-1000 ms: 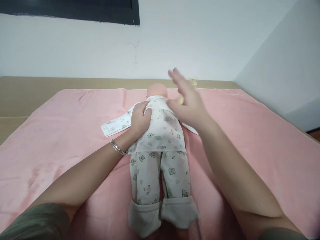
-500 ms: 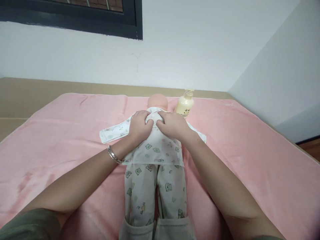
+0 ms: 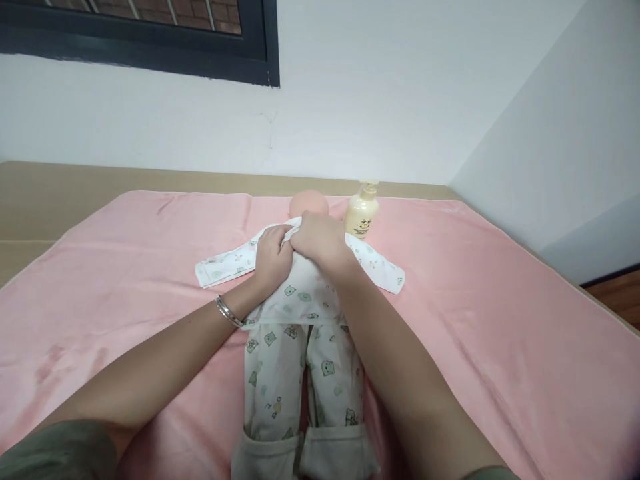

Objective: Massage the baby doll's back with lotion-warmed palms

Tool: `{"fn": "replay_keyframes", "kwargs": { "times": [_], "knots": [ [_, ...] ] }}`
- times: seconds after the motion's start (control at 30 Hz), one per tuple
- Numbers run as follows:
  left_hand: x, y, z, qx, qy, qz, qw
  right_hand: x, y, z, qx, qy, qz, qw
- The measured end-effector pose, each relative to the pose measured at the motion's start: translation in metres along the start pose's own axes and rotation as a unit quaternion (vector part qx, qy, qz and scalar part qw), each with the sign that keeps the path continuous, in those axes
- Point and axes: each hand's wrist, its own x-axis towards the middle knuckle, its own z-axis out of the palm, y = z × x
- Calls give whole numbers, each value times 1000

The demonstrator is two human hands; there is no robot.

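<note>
A baby doll (image 3: pixel 309 202) lies on the pink blanket, the bare top of its head toward the wall. It wears a white printed shirt (image 3: pixel 300 297) and matching trousers (image 3: pixel 277 380); the shirt's sleeves spread to both sides. At the upper chest, my left hand (image 3: pixel 273 257) is closed on the left side of the shirt front. My right hand (image 3: pixel 323 240) has closed on the shirt near the collar, reaching across the middle until its thumb meets my left hand. Most fingertips are hidden by the hands and cloth.
A pale yellow pump bottle (image 3: pixel 361 212) stands just right of the doll's head. The pink blanket (image 3: pixel 480 280) covers most of the wooden surface (image 3: pixel 55 193). Behind it rises a white wall with a dark window frame (image 3: pixel 260 60).
My right hand has moved left across the doll's chest to meet my left hand, drawing the shirt front over and uncovering more of the right sleeve. My left hand has stayed nearly in place.
</note>
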Motion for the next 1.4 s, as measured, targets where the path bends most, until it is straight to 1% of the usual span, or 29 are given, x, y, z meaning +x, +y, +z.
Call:
{"fn": "replay_keyframes", "kwargs": {
  "times": [0.13,0.2,0.27,0.33,0.37,0.4,0.47,0.5,0.53,0.57,0.6,0.63,0.7,0.73,0.77,0.83,0.9,0.97,1.07,1.17,1.27,1.33,1.4],
  "knots": [
    [-4,-5,-2,-14,-13,11,1000,-6,1,5,18,-2,4,1000],
    [-7,-6,-3,-21,-9,2,1000,-12,6,0,31,-14,-7,999],
    [-11,-3,-7,-33,-6,-13,999,-20,15,-14,51,-29,-29,998],
    [-14,6,-12,-60,-8,-29,998,-28,28,-36,77,-19,-50,996],
    [-15,12,-15,-84,-8,-41,996,-30,36,-49,91,11,-57,994],
    [-15,19,-18,-111,-6,-56,992,-32,43,-61,104,62,-51,991],
    [-11,36,-23,-163,5,-83,983,-30,58,-80,136,195,-34,971],
    [-6,46,-24,-186,11,-91,978,-27,64,-86,150,248,-22,957],
    [1,55,-23,-212,15,-95,972,-23,70,-90,159,280,-11,947],
    [11,64,-20,-246,11,-97,964,-18,75,-90,159,289,-1,944],
    [21,73,-17,-295,0,-98,950,-12,78,-88,149,281,5,948],
    [33,82,-11,-360,-21,-115,926,-7,81,-84,130,269,6,954],
    [59,98,1,-445,-91,-155,877,4,84,-73,84,257,-2,963],
    [72,104,8,-466,-116,-171,860,8,84,-67,64,261,-3,963],
    [84,110,14,-481,-130,-185,847,11,84,-61,51,269,3,962],
    [104,118,26,-493,-157,-202,832,15,85,-52,44,278,24,959],
    [117,122,36,-486,-188,-208,828,16,87,-46,52,272,33,960],
    [123,123,43,-479,-211,-208,826,17,92,-42,71,264,29,962],
    [122,124,49,-491,-216,-223,814,19,99,-38,110,265,39,957],
    [116,123,48,-491,-212,-239,811,21,102,-35,128,269,51,953],
    [107,119,35,-470,-208,-236,825,22,103,-32,147,271,62,949],
    [99,115,19,-449,-223,-213,839,23,104,-30,159,273,63,947],
    [89,114,-1,-425,-241,-178,854,25,106,-28,161,276,59,946]
  ]
}}
